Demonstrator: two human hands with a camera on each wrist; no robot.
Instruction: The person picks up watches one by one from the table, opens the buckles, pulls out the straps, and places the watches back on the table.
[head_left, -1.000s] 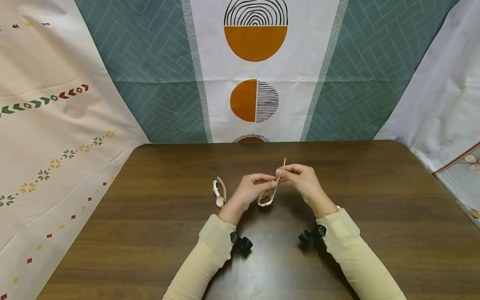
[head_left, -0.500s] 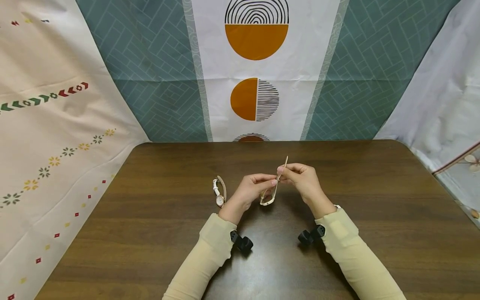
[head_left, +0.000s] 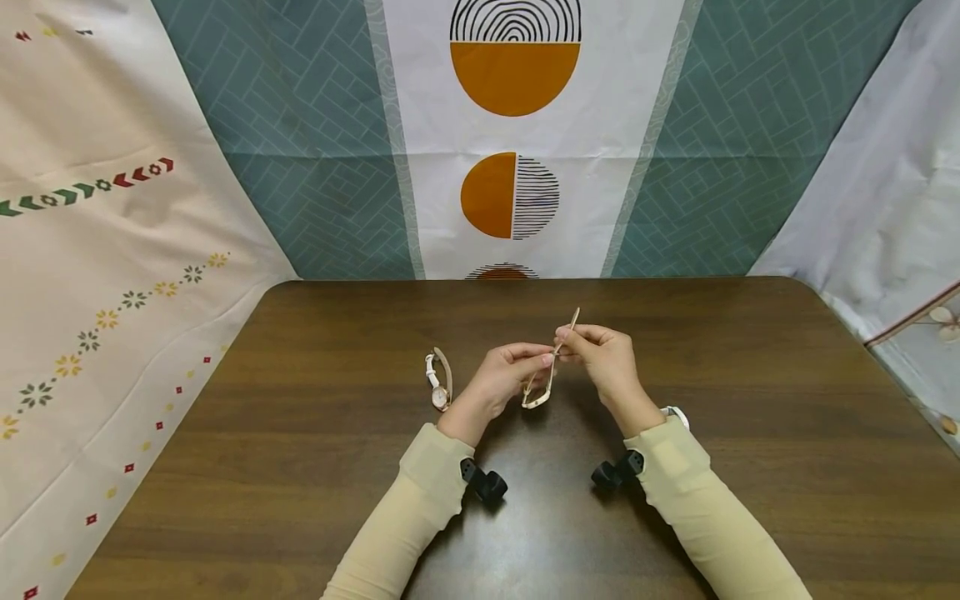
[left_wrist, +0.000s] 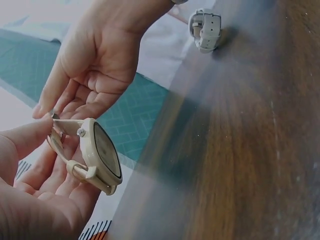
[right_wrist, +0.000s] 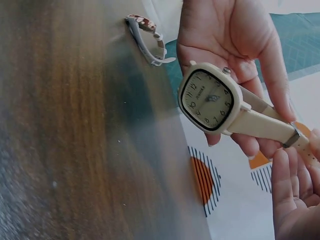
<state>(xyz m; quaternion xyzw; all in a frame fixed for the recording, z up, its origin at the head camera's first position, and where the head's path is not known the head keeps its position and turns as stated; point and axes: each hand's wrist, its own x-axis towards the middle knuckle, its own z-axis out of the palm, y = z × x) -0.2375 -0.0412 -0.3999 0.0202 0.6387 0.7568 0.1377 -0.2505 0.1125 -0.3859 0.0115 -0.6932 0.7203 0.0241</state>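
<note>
A cream wristwatch (head_left: 536, 403) with a rounded-square face hangs between both hands, above the table. In the right wrist view its numbered dial (right_wrist: 207, 100) shows plainly. My left hand (head_left: 498, 375) pinches the strap by the metal buckle (right_wrist: 292, 137), thumb on one side and fingers behind. With thumb and fingertips my right hand (head_left: 611, 358) grips the free strap end (head_left: 575, 318), which sticks up past the fingers. The strap forms a closed loop, seen edge-on in the left wrist view, with the watch case (left_wrist: 95, 155) at its lower side.
A white-strapped watch with a small round dial (head_left: 440, 397) lies on the dark wooden table (head_left: 300, 433), left of my left hand. Another white watch (head_left: 677, 415) is partly hidden behind my right wrist. Patterned cloths (head_left: 322, 150) hang around the table.
The cream watch and its strap tip have shifted slightly right and tilted a little. My right wrist has moved slightly left, showing more of the white watch behind it.
</note>
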